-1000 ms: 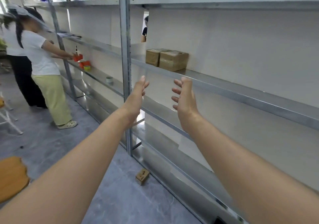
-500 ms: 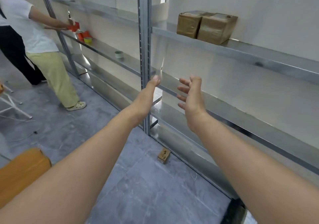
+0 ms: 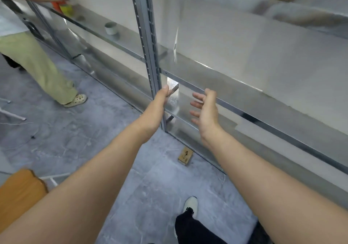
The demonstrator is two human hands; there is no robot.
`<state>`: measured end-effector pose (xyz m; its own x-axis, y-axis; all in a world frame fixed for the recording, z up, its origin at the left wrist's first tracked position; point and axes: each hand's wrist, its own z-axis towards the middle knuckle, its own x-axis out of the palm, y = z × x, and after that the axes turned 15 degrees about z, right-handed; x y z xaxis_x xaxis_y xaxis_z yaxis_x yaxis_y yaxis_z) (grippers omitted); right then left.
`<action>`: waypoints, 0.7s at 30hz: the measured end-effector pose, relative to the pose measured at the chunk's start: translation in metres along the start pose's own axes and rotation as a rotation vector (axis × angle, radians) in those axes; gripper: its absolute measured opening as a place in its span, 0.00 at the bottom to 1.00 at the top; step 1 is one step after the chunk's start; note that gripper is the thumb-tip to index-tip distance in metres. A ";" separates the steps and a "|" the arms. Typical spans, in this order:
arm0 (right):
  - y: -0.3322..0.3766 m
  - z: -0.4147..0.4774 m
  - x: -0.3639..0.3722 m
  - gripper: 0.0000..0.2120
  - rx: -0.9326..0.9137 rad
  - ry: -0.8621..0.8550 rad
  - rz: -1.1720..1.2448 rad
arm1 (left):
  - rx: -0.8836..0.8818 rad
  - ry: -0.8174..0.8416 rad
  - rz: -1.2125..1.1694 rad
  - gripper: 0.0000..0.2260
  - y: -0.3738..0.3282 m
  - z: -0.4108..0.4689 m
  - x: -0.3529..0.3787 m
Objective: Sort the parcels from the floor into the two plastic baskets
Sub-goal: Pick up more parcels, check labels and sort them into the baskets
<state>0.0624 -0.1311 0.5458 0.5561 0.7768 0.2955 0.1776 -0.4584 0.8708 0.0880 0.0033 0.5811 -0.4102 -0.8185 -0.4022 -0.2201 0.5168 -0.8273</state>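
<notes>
**One small parcel on the floor, both hands empty above it**

Both hands are stretched forward with nothing in them. The left hand [image 3: 157, 110] is held edge-on, fingers together and extended, overlapping the grey upright post [image 3: 148, 55] of the metal shelving; whether it touches the post cannot be told. The right hand [image 3: 206, 112] is spread wide, palm turned inward, fingers apart. Held level like this, facing each other, they look readied to reach down for something narrow.

That something is probably the small cardboard parcel [image 3: 185, 156], which lies flat on the grey floor [image 3: 79, 142] just beside the bottom edge of the shelving, well below both hands. Neither plastic basket is in view.

The lower shelf rail [image 3: 244, 112] juts out over the parcel's side of the floor and could crowd a reach from the right. The person's own white shoe [image 3: 191, 206] stands near the parcel. Another person in pale green trousers [image 3: 35, 63] works at the shelving further left, well clear. An orange object [image 3: 18, 193] sits at the floor's near left edge.
</notes>
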 end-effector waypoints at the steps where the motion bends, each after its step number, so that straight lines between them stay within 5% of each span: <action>1: -0.005 0.015 0.001 0.26 0.014 0.002 -0.003 | -0.019 0.004 -0.003 0.25 0.001 0.016 0.001; 10: -0.043 0.109 0.009 0.35 0.144 -0.128 0.024 | -0.150 0.095 0.032 0.28 0.030 0.125 0.009; 21: -0.147 0.197 0.016 0.28 0.225 -0.428 -0.041 | -0.281 0.426 0.064 0.30 0.136 0.266 0.019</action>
<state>0.2052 -0.1365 0.3446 0.8211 0.5698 0.0336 0.3508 -0.5501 0.7578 0.2856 -0.0088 0.3561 -0.7421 -0.6383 -0.2049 -0.3879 0.6581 -0.6453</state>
